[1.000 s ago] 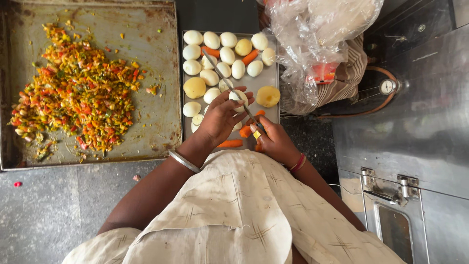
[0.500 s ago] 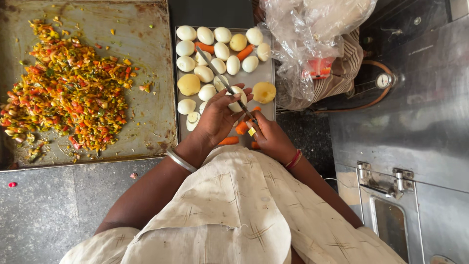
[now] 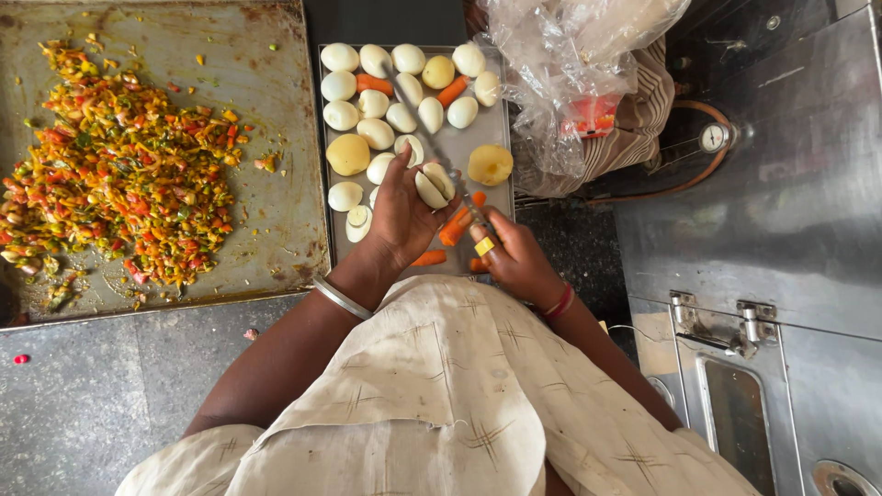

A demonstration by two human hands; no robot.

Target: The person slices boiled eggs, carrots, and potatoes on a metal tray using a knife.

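So the left hand (image 3: pixel 397 213) is curled around a peeled white boiled egg (image 3: pixel 434 185), split open down its length, held just above the narrow steel tray (image 3: pixel 496 138). The right hand (image 3: pixel 516 262) sits at about 4 o'clock from the egg, fingers closed on the handle of a thin-bladed knife (image 3: pixel 464 195), and the blade runs up toward 11 o'clock right against the egg. There's a plain metal bangle (image 3: pixel 342 298) on the left wrist and a red thread band (image 3: pixel 559 303) on the right.

The tray is loaded with more peeled whole white eggs (image 3: pixel 375 133), mostly toward 12 o'clock from the hands, plus a couple of yellowish boiled potatoes (image 3: pixel 348 154) and some orange carrot pieces (image 3: pixel 453 228) right under the knife. Off at 9 o'clock is a big flat griddle (image 3: pixel 276 101) with a heap of chopped orange, red and green vegetable mix (image 3: pixel 110 174). At 1 o'clock there's a crumpled clear plastic bag (image 3: pixel 570 64). The dark stone tabletop (image 3: pixel 83 395) runs along below the griddle.
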